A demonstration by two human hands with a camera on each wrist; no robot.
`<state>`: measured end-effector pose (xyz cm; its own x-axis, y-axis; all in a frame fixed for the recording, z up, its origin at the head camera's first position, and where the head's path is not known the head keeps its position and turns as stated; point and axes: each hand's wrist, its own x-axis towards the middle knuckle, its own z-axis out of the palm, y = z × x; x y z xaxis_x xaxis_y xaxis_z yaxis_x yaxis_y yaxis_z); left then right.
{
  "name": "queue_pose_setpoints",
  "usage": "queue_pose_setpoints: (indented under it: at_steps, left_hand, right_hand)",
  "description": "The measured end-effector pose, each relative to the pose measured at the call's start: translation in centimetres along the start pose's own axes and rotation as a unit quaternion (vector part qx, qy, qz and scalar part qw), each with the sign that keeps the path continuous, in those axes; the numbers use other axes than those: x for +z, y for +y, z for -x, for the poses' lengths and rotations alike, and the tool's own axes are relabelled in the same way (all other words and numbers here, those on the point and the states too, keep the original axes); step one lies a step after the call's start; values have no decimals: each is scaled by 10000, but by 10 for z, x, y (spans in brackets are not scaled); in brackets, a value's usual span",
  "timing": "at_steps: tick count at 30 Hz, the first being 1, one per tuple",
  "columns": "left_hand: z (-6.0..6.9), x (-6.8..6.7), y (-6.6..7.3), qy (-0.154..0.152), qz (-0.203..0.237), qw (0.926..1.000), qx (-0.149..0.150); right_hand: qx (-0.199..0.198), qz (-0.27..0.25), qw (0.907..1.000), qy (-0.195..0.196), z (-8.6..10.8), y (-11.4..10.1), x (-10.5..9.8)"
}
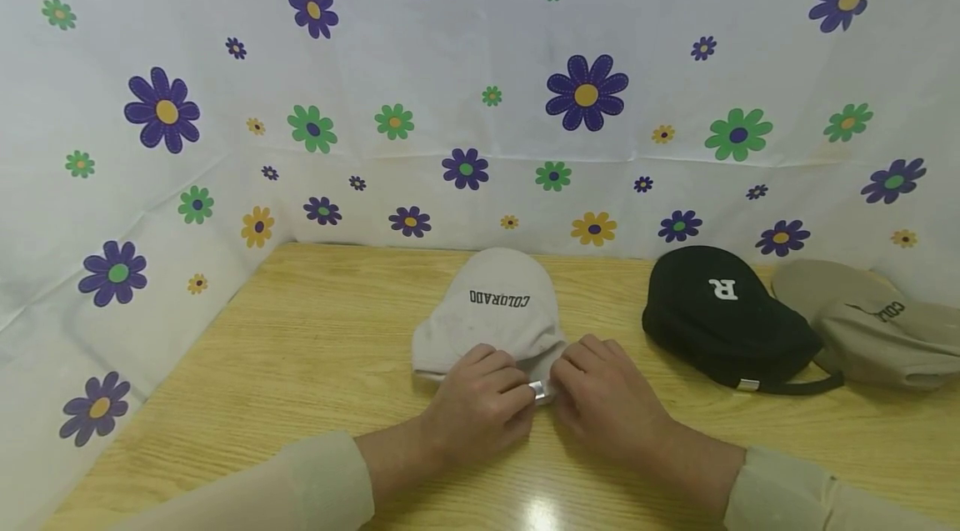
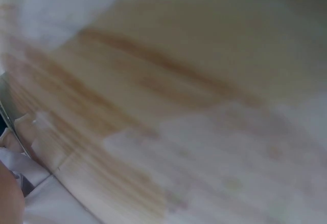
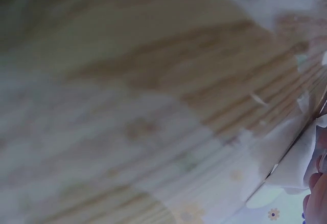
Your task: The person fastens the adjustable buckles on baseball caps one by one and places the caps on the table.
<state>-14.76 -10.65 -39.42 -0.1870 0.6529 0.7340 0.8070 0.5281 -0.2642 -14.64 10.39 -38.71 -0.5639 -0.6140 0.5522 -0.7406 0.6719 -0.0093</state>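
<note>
A light grey baseball cap (image 1: 498,285) with dark COLORADO lettering stands on the wooden table, its strap side toward me. The lettering appears upside down from here. My left hand (image 1: 483,398) pinches the cap's strap beside a small silver buckle (image 1: 538,391). Just to the right, my right hand (image 1: 607,398) holds the other side of the strap opening with curled fingers; the fingertips are hidden. In the right wrist view, fingers (image 3: 318,198) show at the right edge beside pale cloth. The left wrist view is mostly blurred, with a bit of finger at its lower left.
A black cap (image 1: 705,306) with a white R sits to the right on the table (image 1: 337,306), its strap and buckle toward me. It overlaps a beige cap (image 1: 877,331) at the far right. A flower-patterned white cloth (image 1: 480,56) hangs behind and along the left.
</note>
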Motion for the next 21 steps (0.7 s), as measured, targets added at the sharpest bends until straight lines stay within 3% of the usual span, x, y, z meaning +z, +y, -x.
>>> queue_pose_setpoints:
  at_steps: [21]
  left_hand:
    - [0, 0, 0, 9, 69, 10000, 46]
  right_hand:
    - [-165, 10, 9999, -40, 1, -3, 1]
